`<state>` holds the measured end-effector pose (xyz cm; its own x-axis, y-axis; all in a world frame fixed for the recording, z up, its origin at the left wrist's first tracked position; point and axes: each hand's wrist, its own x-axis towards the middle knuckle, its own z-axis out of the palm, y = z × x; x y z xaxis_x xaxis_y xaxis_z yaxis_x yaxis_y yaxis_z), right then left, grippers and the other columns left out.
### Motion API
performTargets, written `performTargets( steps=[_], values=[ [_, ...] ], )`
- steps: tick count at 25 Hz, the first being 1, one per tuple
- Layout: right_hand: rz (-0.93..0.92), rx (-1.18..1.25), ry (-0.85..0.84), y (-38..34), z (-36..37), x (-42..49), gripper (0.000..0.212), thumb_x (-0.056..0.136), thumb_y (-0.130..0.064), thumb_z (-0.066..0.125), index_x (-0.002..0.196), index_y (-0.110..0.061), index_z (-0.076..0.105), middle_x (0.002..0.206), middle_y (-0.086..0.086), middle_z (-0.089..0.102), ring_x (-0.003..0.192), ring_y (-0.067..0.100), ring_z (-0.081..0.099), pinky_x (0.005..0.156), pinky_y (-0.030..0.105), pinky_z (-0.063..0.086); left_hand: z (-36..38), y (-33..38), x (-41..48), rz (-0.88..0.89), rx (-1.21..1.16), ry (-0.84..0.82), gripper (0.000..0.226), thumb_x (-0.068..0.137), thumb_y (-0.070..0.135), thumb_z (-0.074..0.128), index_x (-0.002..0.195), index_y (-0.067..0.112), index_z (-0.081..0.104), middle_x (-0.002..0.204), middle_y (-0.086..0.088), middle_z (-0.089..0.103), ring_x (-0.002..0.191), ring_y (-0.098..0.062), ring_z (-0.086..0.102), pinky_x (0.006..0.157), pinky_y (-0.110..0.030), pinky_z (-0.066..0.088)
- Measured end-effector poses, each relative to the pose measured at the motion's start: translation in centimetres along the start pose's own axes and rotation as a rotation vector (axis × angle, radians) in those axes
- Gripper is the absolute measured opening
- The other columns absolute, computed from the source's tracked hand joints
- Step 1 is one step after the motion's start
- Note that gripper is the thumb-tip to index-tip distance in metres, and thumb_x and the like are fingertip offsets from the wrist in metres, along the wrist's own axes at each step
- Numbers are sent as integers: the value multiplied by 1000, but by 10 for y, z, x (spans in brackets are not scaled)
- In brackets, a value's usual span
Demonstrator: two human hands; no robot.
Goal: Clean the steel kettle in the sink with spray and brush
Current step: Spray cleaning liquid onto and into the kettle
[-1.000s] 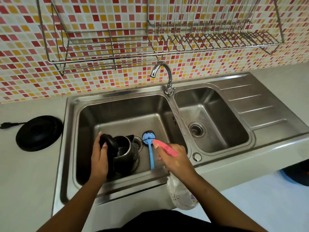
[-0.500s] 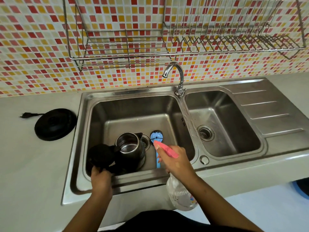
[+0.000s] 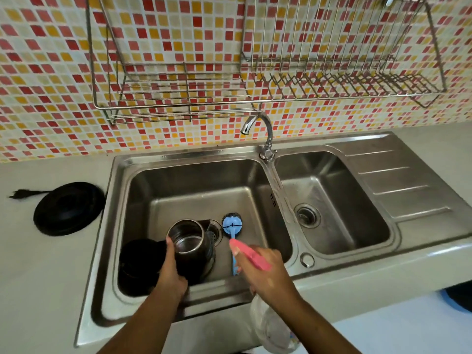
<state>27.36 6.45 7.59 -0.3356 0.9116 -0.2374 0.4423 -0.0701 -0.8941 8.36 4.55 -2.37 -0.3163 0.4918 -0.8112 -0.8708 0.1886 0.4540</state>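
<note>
The steel kettle [image 3: 190, 238] stands in the left basin of the sink [image 3: 194, 172], its black lid [image 3: 139, 261] swung open to the left. My left hand [image 3: 172, 272] grips the kettle at its near side, thumb on the rim. My right hand [image 3: 265, 272] holds a clear spray bottle [image 3: 274, 325] with a pink head [image 3: 251, 254] pointing left toward the kettle's mouth. A blue brush [image 3: 232, 227] lies on the basin floor just right of the kettle, its handle partly hidden behind my right hand.
The kettle's black base [image 3: 67, 208] with its plug sits on the counter at the left. A curved tap [image 3: 265, 139] stands between the two basins. The right basin [image 3: 332, 200] has a drainboard beside it. Wire dish racks [image 3: 332, 72] hang on the tiled wall.
The kettle's lid has been swung open to the left. My left hand went from the lid to the kettle's body. The spray bottle stays aimed at the kettle.
</note>
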Motion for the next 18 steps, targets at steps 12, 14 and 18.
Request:
performTargets(
  steps=[12, 14, 18],
  values=[
    [-84, -157, 13, 0, -8, -1, 57, 87, -60, 54, 56, -12, 54, 54, 5, 57, 48, 16, 51, 53, 32, 47, -7, 38, 25, 203, -85, -62, 57, 75, 32, 76, 124, 6, 62, 131, -12, 61, 115, -23, 61, 92, -37, 50],
    [-118, -276, -24, -7, 3, 9, 66, 85, -69, 45, 60, -9, 57, 58, 9, 61, 53, 21, 56, 59, 39, 50, 0, 42, 16, 269, -3, -87, 65, 68, 34, 81, 123, 3, 63, 127, -13, 64, 114, -24, 62, 94, -39, 50],
    [-159, -449, -14, -27, 20, 24, 73, 83, -76, 35, 64, -9, 58, 55, -2, 51, 56, 19, 55, 57, 34, 48, 20, 48, -10, 352, 89, -171, 93, 41, 43, 93, 120, 2, 65, 121, -15, 67, 113, -30, 63, 100, -50, 47]
  ],
)
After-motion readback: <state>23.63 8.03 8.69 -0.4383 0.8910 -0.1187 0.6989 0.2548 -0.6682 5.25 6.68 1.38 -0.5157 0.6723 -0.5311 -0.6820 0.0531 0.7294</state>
